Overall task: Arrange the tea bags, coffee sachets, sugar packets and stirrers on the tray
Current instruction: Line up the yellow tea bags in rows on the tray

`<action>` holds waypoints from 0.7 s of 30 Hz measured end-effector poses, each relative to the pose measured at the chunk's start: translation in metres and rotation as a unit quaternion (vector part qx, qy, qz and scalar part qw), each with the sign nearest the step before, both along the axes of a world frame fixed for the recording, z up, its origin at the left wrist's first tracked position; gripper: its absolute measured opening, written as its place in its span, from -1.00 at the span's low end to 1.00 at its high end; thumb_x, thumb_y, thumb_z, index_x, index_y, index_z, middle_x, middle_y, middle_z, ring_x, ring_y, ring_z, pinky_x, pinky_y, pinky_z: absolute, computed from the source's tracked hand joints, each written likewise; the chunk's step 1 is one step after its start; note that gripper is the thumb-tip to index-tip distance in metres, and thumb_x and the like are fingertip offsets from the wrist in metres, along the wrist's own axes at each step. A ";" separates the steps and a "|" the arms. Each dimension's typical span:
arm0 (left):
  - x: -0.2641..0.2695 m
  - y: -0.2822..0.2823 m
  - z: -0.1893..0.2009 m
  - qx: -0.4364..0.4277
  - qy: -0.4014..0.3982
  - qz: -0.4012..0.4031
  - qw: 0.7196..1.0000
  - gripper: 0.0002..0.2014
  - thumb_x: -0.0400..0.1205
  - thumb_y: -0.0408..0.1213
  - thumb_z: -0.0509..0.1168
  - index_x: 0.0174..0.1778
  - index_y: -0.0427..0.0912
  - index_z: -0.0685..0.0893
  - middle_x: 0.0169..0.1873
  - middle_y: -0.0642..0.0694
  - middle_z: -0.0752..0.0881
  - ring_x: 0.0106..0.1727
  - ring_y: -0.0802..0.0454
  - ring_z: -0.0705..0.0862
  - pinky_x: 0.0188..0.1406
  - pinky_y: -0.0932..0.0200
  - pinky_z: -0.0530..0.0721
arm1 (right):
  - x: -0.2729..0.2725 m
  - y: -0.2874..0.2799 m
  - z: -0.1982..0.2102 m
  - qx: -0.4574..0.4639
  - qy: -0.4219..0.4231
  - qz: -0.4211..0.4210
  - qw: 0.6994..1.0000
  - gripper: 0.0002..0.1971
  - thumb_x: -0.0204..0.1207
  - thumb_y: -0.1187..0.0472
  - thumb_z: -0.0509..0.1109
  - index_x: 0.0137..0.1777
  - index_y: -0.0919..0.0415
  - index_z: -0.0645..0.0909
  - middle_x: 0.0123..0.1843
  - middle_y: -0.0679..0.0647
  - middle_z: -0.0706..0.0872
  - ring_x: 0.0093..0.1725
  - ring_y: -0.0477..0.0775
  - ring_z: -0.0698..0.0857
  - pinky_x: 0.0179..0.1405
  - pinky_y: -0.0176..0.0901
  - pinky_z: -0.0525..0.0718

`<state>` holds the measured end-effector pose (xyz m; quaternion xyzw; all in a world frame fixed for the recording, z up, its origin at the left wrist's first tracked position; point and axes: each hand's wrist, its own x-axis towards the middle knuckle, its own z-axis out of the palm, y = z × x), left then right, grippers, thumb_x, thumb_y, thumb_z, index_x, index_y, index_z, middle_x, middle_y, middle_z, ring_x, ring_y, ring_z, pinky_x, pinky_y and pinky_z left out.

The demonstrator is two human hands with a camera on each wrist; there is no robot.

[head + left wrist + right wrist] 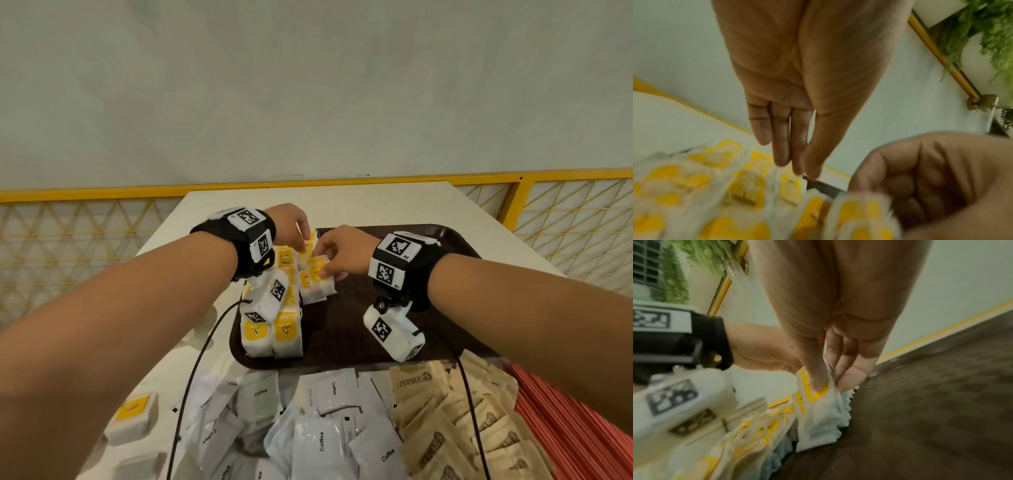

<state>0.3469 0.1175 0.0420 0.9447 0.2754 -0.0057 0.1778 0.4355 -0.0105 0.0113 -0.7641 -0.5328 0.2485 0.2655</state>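
White tea bags with yellow labels (284,332) lie in rows on the left part of the dark brown tray (359,308). My left hand (301,240) reaches to the far end of the rows. In the left wrist view its fingers (781,146) are straight and their tips touch the top of a tea bag (791,190). My right hand (325,270) pinches a small stack of tea bags (818,410) between thumb and fingers (851,379), standing it on the tray (920,402) next to the rows.
Near me lie heaps of white coffee sachets (329,394), brown sugar packets (445,404) and red stirrers (565,428). Loose tea bags (133,414) sit on the white table (205,212) at the left. A yellow railing (513,202) runs behind. The tray's right half is bare.
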 end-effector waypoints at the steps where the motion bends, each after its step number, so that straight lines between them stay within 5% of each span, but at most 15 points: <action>1: -0.002 0.001 0.004 0.010 -0.002 0.005 1.000 -0.91 0.51 -0.31 0.47 -0.12 -0.13 0.71 -0.08 -0.05 0.69 -0.09 0.06 0.63 -0.14 0.23 0.58 | 0.000 0.000 -0.001 0.003 0.000 -0.004 1.000 -0.70 0.39 0.42 0.54 0.12 0.27 0.64 -0.21 0.05 0.63 -0.32 0.06 0.69 -0.24 -0.13 0.78; 4: -0.012 0.002 0.011 -0.024 0.050 -0.012 0.998 -0.98 0.52 -0.25 0.45 -0.18 -0.08 0.78 -0.13 -0.03 0.78 -0.18 0.15 0.68 -0.21 0.24 0.63 | 0.002 -0.005 -0.007 0.010 0.017 -0.014 1.000 -0.63 0.33 0.46 0.56 0.13 0.26 0.61 -0.03 0.28 0.70 -0.18 0.22 0.78 -0.14 0.03 0.81; 7: -0.017 -0.005 0.002 -0.025 0.118 -0.046 0.992 -0.88 0.46 -0.17 0.53 -0.14 -0.05 0.80 -0.18 0.08 0.76 -0.12 0.15 0.68 0.00 0.19 0.65 | 0.002 -0.011 -0.010 0.022 0.042 -0.035 0.998 -0.61 0.30 0.49 0.58 0.05 0.21 0.56 0.02 0.25 0.65 -0.10 0.17 0.75 -0.23 -0.10 0.81; 11: -0.014 -0.014 -0.011 0.019 0.084 -0.035 0.996 -0.84 0.42 -0.24 0.55 -0.14 -0.09 0.75 -0.24 0.07 0.68 -0.06 0.06 0.64 -0.06 0.20 0.57 | -0.001 -0.016 -0.013 0.007 0.063 -0.059 0.996 -0.51 0.25 0.49 0.61 0.11 0.18 0.51 -0.09 0.09 0.59 -0.19 0.12 0.72 -0.25 -0.07 0.81; 15: -0.015 -0.018 -0.012 0.021 0.046 -0.015 0.999 -0.75 0.40 -0.24 0.57 -0.06 -0.10 0.70 -0.25 0.11 0.57 -0.07 0.07 0.57 -0.10 0.19 0.49 | -0.002 -0.019 -0.015 -0.001 0.110 -0.076 0.991 -0.44 0.25 0.57 0.58 0.18 0.21 0.47 -0.13 0.13 0.59 -0.18 0.20 0.72 -0.12 0.16 0.80; 21: -0.023 -0.014 -0.009 0.003 0.038 0.010 0.999 -0.61 0.35 -0.25 0.60 0.04 -0.04 0.65 -0.18 0.08 0.60 0.02 0.01 0.61 0.01 0.11 0.57 | -0.011 -0.018 -0.012 0.011 0.177 -0.055 0.983 -0.28 0.27 0.65 0.51 0.38 0.25 0.35 -0.07 0.21 0.54 -0.16 0.18 0.67 -0.14 0.11 0.80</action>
